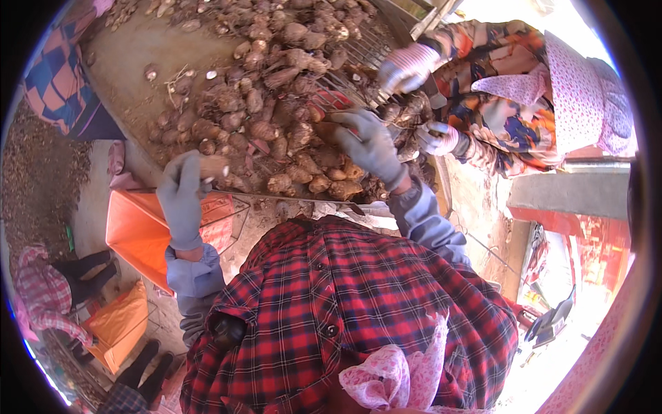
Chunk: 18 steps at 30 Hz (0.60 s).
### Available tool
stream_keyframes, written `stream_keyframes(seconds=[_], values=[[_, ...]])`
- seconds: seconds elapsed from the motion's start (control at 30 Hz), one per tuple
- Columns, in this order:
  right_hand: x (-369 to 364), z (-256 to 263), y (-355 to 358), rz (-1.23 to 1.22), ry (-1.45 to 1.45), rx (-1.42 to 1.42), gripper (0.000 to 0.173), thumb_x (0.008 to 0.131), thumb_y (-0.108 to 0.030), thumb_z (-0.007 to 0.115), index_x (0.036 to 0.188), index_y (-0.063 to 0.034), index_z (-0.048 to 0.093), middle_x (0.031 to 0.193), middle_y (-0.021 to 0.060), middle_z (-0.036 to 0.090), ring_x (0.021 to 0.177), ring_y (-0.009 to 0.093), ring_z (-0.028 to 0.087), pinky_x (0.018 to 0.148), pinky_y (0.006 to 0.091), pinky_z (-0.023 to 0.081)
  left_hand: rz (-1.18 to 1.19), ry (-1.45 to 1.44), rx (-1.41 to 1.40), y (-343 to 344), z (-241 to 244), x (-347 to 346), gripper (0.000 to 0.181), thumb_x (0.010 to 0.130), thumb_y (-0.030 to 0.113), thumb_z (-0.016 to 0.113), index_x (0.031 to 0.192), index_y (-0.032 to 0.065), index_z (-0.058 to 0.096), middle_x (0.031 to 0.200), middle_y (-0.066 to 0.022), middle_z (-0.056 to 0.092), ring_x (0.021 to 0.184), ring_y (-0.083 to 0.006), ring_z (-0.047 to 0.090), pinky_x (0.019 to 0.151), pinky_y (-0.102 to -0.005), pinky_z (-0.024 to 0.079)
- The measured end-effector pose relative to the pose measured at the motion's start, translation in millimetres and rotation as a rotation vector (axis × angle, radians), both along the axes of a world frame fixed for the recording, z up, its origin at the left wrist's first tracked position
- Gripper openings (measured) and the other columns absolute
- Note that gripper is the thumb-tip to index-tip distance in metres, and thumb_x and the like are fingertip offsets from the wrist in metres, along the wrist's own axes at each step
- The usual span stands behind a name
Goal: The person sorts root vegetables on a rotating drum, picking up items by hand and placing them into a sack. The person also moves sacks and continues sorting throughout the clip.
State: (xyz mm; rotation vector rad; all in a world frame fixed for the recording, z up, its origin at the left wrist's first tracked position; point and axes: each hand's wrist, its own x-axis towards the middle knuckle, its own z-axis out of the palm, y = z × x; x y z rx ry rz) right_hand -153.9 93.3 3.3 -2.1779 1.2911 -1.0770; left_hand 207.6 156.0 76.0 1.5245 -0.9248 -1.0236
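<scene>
My left hand, in a grey glove, is closed around a brown taro corm with a pale cut end. It is above the near left edge of the sorting table, over an orange bag. My right hand, also gloved in grey, reaches over the heap of taro corms, its fingers bent beside a brown corm. Blur and the fingers hide whether it grips that corm. A red object lies partly covered just beyond my right hand.
Across on the right, a co-worker's striped gloved hands work among rooty corms by a metal grate. The open orange bag stands in a wire frame at the left, with another orange bag lower down. Other people are at the left.
</scene>
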Motion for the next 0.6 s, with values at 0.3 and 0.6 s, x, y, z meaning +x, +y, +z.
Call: stream_keyframes(seconds=[0.3, 0.6], values=[[-25, -42, 45, -0.061, 0.295, 0.211, 0.057, 0.081, -0.041, 0.083, 0.129, -0.0125, 0.069, 0.164, 0.0162, 0.041, 0.141, 0.045, 0.047, 0.111, 0.0545, 0.048, -0.513, -0.444, -0.079, -31, -26, -73, 0.025, 0.103, 0.016, 0.071, 0.122, 0.0008, 0.075, 0.088, 0.0007, 0.07, 0.075, -0.0053, 0.06, 0.066, -0.0245, 0.05], [-102, -74, 78, -0.18, -0.176, 0.3, 0.06, 0.071, -0.023, 0.093, 0.121, -0.0009, 0.069, 0.152, 0.0213, 0.048, 0.139, 0.04, 0.051, 0.116, 0.0452, 0.044, -0.749, -0.815, -0.17, -51, -47, -100, 0.034, 0.096, 0.024, 0.075, 0.12, 0.0003, 0.075, 0.105, -0.0163, 0.078, 0.093, -0.0229, 0.074, 0.081, -0.0353, 0.057]])
